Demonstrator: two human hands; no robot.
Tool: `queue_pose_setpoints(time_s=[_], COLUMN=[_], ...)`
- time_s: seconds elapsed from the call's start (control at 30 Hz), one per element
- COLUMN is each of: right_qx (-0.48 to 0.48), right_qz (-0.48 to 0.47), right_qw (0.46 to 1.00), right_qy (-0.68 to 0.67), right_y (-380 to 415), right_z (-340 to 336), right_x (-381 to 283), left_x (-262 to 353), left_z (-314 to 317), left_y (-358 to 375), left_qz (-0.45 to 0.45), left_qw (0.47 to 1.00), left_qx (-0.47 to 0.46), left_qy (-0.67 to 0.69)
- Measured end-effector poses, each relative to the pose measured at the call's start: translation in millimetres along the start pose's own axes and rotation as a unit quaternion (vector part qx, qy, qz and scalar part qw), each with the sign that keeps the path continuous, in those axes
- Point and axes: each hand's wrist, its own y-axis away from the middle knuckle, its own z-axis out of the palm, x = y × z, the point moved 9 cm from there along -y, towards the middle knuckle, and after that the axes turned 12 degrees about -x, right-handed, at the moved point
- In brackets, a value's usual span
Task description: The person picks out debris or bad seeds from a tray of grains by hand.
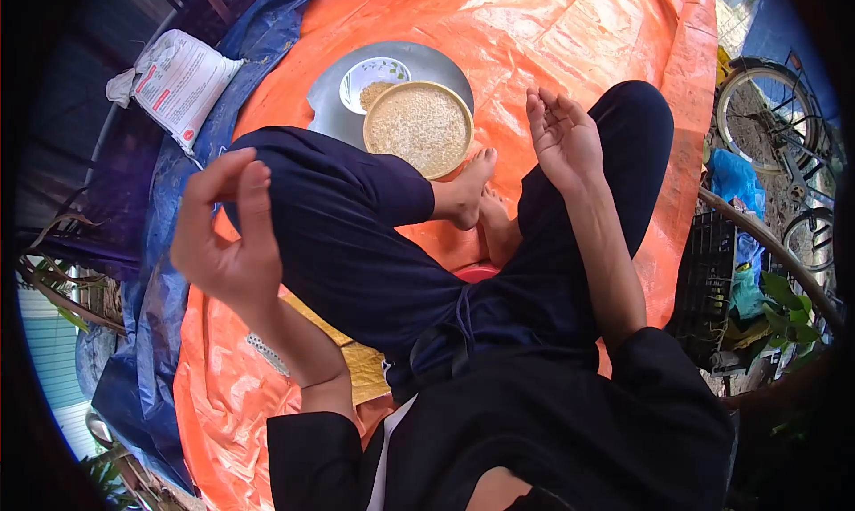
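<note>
My left hand [230, 231] is raised at the left, over my bent knee, with its thumb and fingers curved and a gap between them; nothing shows in it. Palm up, my right hand [567, 144] hovers beside the other knee, its fingers loosely spread and holding nothing. Between my knees and farther out, a round tray of pale grains [419, 130] rests on a grey metal platter [334, 97]. A white bowl with a leaf pattern [354, 77] and some grain inside stands just behind it. Neither hand touches these.
An orange tarp [525, 30] lies under me, with a blue tarp [160, 351] along its left edge. A white printed sack [183, 84] sits at the upper left. At the right are a black crate [704, 284], a bicycle [766, 115] and plants.
</note>
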Motion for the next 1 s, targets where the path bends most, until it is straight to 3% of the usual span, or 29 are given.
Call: queue_pose_setpoints(time_s=[0.1,0.2,0.3,0.4,0.5,0.63,1.0], right_qx=[-0.008,-0.014,-0.042,-0.061,-0.048,-0.031,-0.054], right_qz=[0.027,0.054,0.062,0.069,0.071,0.068,0.021], right_qw=[1.0,0.998,0.997,0.995,0.995,0.995,0.995], right_qy=[-0.003,-0.021,-0.032,-0.04,-0.043,-0.063,-0.087], right_y=[-11,-15,-21,-25,-25,-19,-3], right_z=[3,8,16,16,12,8,-5], right_x=[13,20,18,16,19,16,-26], left_x=[-5,-21,-40,-55,-72,-85,-101], left_z=[-66,-110,-121,-120,-112,-81,51], left_y=[7,10,18,23,13,-25,-79], left_qz=[0.013,0.019,-0.05,-0.056,-0.088,-0.064,-0.011], left_qw=[0.995,0.992,0.985,0.992,0.995,0.994,0.958], left_qx=[0.098,0.118,0.132,0.101,0.027,-0.088,-0.248], left_qy=[-0.021,-0.046,-0.101,-0.059,-0.034,-0.012,0.145])
